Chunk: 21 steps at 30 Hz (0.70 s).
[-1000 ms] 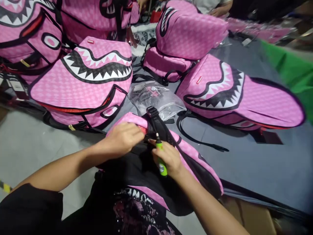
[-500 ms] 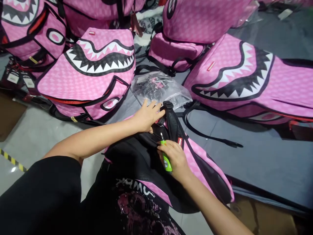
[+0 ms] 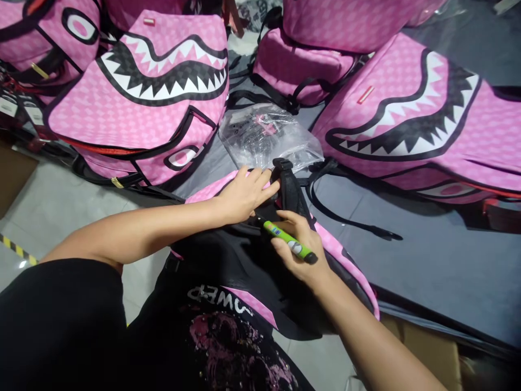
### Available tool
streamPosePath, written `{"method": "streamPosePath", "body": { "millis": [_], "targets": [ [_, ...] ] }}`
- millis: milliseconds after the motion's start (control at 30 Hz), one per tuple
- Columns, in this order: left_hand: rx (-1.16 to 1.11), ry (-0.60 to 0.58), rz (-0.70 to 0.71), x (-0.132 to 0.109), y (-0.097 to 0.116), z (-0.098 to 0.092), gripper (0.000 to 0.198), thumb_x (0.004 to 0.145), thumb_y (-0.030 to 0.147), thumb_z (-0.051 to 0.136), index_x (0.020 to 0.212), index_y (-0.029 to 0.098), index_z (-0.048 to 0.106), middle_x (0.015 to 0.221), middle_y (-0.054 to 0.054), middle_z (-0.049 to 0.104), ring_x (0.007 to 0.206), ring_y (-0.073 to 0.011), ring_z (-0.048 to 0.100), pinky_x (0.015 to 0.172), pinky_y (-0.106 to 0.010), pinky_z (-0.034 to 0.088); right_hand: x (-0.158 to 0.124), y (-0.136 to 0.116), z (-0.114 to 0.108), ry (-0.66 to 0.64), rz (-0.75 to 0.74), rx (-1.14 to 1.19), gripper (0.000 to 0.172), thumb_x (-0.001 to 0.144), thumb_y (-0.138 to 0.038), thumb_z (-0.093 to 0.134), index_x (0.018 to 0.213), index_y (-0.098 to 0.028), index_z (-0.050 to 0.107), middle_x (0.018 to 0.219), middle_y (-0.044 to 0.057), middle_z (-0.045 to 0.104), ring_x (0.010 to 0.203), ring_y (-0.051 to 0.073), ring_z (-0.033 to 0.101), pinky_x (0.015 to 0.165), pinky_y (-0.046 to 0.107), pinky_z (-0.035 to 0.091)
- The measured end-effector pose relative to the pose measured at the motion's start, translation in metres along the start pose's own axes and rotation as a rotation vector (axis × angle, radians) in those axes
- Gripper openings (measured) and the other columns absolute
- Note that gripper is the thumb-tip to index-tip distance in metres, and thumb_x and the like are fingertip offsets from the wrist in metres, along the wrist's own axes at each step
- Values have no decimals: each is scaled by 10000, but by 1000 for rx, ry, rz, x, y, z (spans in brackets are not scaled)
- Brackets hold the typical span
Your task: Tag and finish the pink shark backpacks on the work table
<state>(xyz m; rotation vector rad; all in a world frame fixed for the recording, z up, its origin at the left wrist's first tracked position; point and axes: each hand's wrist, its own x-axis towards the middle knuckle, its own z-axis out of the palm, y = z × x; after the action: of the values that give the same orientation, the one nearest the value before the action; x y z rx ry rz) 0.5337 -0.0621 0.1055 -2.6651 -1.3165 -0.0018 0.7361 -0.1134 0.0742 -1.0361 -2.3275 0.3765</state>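
Note:
A pink and black backpack [image 3: 228,244] lies at the table's near edge and against my body, its black back panel and straps upward. My left hand [image 3: 244,195] grips its upper part beside the black shoulder strap [image 3: 290,187], fingers bent over the fabric and thumb low. My right hand [image 3: 303,247] is closed around a green marker pen [image 3: 288,239] with a dark rear end. The pen slants up and left, its pale tip at the black fabric just by my left thumb. Whether the tip touches, I cannot make out.
A crumpled clear plastic bag [image 3: 271,136] lies just beyond. Pink backpacks with shark mouths stand at left [image 3: 163,76] and right [image 3: 407,108], and a smaller pink bag [image 3: 301,65] sits behind. A loose black strap [image 3: 350,220] crosses the grey table [image 3: 448,260]. Cardboard shows [image 3: 423,347] below.
My right hand has turned the marker pen from nearly upright to a slant, with its tip now closer to my left thumb. My left hand stays on the backpack. The view has shifted slightly.

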Motion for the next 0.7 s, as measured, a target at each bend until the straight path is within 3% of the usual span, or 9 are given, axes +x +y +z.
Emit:
{"method": "streamPosePath", "body": {
  "millis": [133, 233, 333, 467, 600, 700],
  "targets": [
    [-49, 13, -111, -2, 3, 3, 844, 834, 359, 675, 1536, 157, 251, 1557, -190, 293, 1350, -364, 326, 1055, -488, 303, 13, 1, -8, -77, -18, -50, 201, 923, -361, 569, 1042, -209, 623, 916, 75, 727, 789, 219, 685, 691, 346, 557],
    [-81, -26, -195, -1, 4, 5, 833, 849, 325, 647, 1551, 196, 218, 1588, -171, 243, 1340, -370, 334, 1045, -498, 308, 25, -2, -16, -250, -54, 2, 249, 924, -351, 590, 1112, -201, 654, 1039, 84, 725, 915, 229, 674, 808, 384, 564],
    [-98, -51, -178, 1, 1, 5, 819, 854, 288, 618, 1556, 204, 203, 1581, -159, 259, 1292, -357, 381, 1049, -508, 303, 34, -4, -22, -373, -50, -9, 314, 930, -393, 584, 1161, -197, 666, 1099, 92, 716, 977, 251, 668, 839, 418, 570],
    [-128, -84, -130, 2, -6, 3, 851, 837, 299, 620, 1560, 208, 179, 1570, -146, 274, 1296, -363, 368, 1055, -501, 300, 40, 0, -24, -381, -37, 5, 254, 927, -293, 553, 1137, -209, 669, 1059, 76, 729, 934, 231, 687, 823, 389, 580],
    [-142, -88, -125, 2, -9, 4, 870, 834, 324, 637, 1559, 222, 168, 1576, -133, 259, 1307, -359, 353, 1066, -493, 287, 39, 7, -19, -348, -2, 44, 251, 905, -300, 578, 1123, -207, 658, 995, 73, 732, 812, 211, 703, 742, 357, 591],
    [-163, -95, -130, 4, -10, 9, 904, 827, 379, 662, 1561, 242, 152, 1576, -128, 248, 1318, -375, 333, 1078, -513, 265, 39, 8, -16, -330, -2, 68, 246, 905, -281, 576, 1127, -220, 661, 1048, 69, 734, 890, 223, 709, 796, 365, 590]
  ]
}}
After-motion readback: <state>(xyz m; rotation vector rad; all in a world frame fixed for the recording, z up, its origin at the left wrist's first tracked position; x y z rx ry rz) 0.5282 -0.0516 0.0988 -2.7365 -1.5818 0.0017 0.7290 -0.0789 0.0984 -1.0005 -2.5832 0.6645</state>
